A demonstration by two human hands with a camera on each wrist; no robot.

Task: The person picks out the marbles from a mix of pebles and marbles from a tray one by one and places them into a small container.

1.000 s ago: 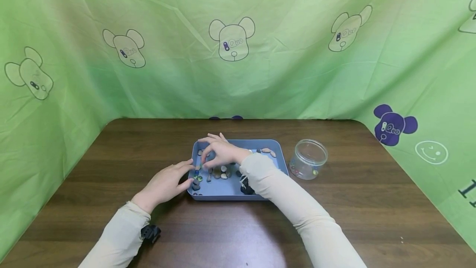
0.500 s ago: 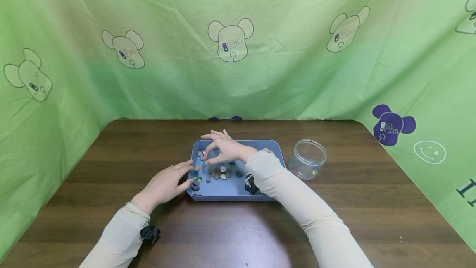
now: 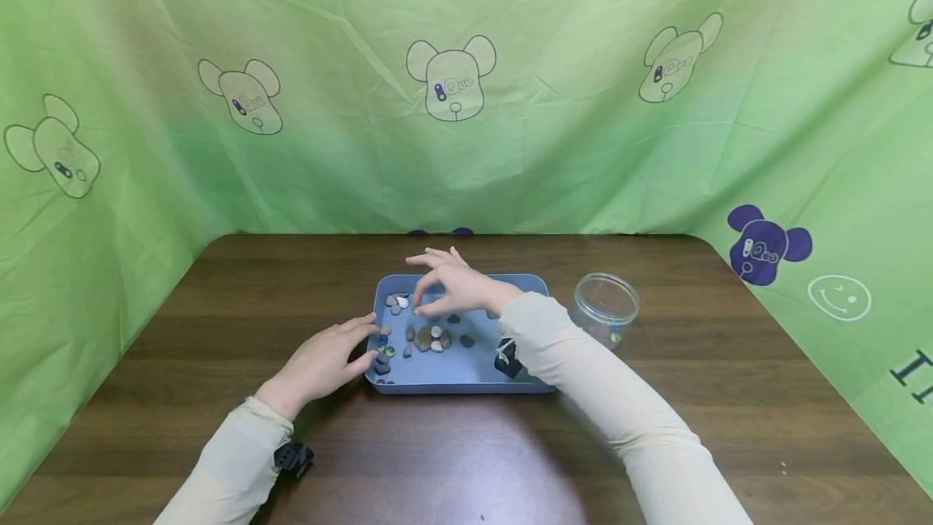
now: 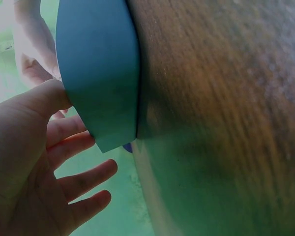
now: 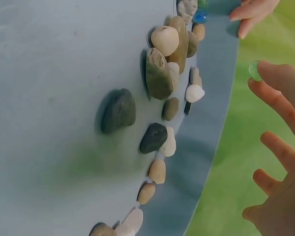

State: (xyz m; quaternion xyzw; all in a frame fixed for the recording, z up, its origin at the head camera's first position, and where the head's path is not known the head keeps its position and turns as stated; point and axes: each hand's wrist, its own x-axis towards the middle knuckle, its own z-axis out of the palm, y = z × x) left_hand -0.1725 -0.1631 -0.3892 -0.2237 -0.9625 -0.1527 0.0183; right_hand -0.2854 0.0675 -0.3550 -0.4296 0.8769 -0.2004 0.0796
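My right hand (image 3: 461, 290) pinches a small green glass marble (image 5: 254, 71) between thumb and index fingertip, above the shallow blue tray (image 3: 466, 388). Its other fingers stand spread apart. At the tray's left side, my left hand (image 3: 322, 361) touches the rim with thumb and fingertips, fingers fairly straight. Pebbles lie in the tray, among them a dark stone (image 5: 119, 111) and a cream one (image 5: 165, 40). Near the left fingertips sit a blue marble (image 5: 200, 16) and some greenish marbles (image 3: 389, 351).
A clear open jar (image 3: 607, 306) with a few marbles low inside stands right of the tray, partly behind the right sleeve. All this rests on a brown wooden table (image 3: 240, 306), with a green printed cloth (image 3: 350, 152) behind it.
My right hand has moved right and slightly away from the tray's left side, carrying the green marble. More pebbles show at the tray's left. The left hand stays at the rim.
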